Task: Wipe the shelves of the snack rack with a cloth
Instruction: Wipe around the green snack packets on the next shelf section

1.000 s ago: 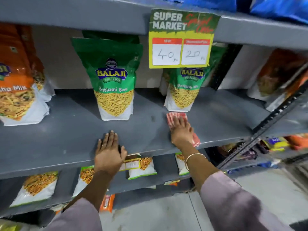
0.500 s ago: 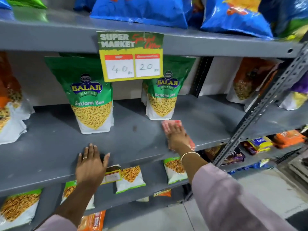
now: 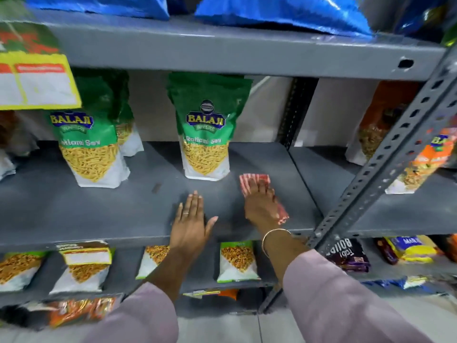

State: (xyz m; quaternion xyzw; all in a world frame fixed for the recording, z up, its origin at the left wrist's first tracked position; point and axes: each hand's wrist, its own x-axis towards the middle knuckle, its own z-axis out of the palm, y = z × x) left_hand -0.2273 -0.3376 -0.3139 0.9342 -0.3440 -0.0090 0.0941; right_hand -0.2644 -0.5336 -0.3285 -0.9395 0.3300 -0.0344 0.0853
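A grey metal shelf [image 3: 74,214] of the snack rack runs across the middle of the view. My right hand [image 3: 259,204] lies flat on a red-and-white striped cloth [image 3: 249,180], pressing it onto the shelf just right of a green Balaji sev bag [image 3: 206,134]. The cloth shows beyond my fingertips and at the hand's right side near the shelf's front edge. My left hand [image 3: 189,224] rests palm down on the shelf's front edge, fingers spread, holding nothing.
A second green sev bag [image 3: 86,149] stands at the left, a yellow price card [image 3: 34,80] above it. Blue bags sit on the upper shelf. A perforated upright post [image 3: 385,154] slants at the right, orange bags [image 3: 425,159] behind it. Small packets [image 3: 237,261] lie below.
The view has swung right and closer. My left hand has slid right along the shelf edge, close to my right hand, which still presses the cloth near the same sev bag.
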